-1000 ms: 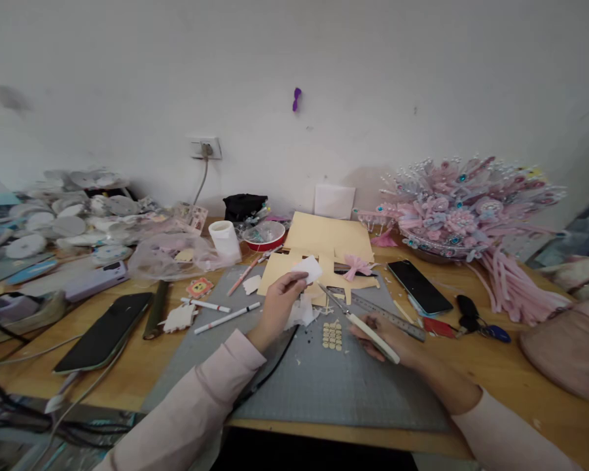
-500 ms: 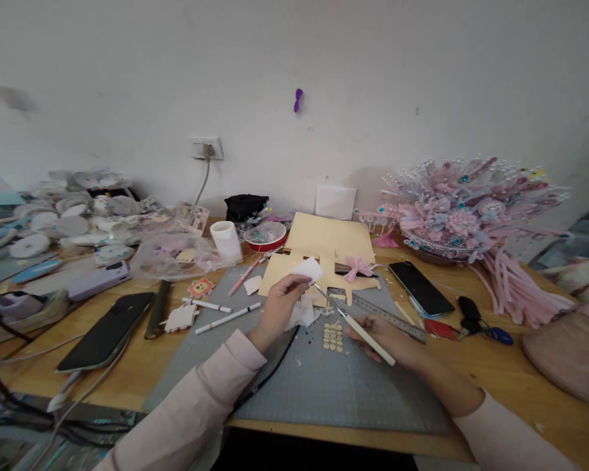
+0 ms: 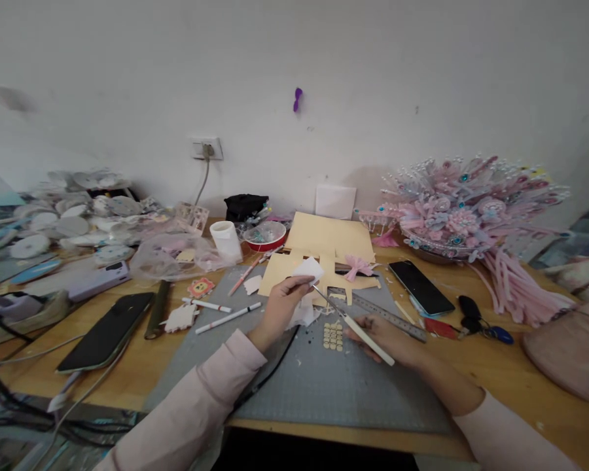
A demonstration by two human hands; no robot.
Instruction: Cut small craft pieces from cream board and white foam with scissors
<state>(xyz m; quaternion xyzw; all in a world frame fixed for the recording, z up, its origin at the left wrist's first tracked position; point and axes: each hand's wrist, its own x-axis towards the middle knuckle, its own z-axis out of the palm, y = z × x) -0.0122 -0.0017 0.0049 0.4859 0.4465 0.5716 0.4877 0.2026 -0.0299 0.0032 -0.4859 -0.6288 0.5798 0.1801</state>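
My left hand (image 3: 279, 304) pinches a small white piece of paper (image 3: 308, 269) and holds it up above the grey cutting mat (image 3: 319, 386). My right hand (image 3: 385, 337) grips white-handled scissors (image 3: 353, 322); their metal tips point up-left and touch the paper's lower edge. Below the paper lie white paper scraps (image 3: 302, 314) and a block of small tan cut-out pieces (image 3: 332, 335). A metal ruler (image 3: 387, 314) lies just beyond my right hand.
Tan card sheets (image 3: 328, 245), a pink bow (image 3: 357, 265), two white pens (image 3: 226, 317), a white cup (image 3: 224, 239) and a red bowl (image 3: 265, 235) sit behind the mat. Black phones (image 3: 105, 330) (image 3: 419, 286) lie left and right. A pink beaded headdress (image 3: 466, 209) stands at right; cables trail at left.
The scissors have swung up and left, and their tips have come from beside the ruler to the paper's edge. My left hand has kept the paper almost still.
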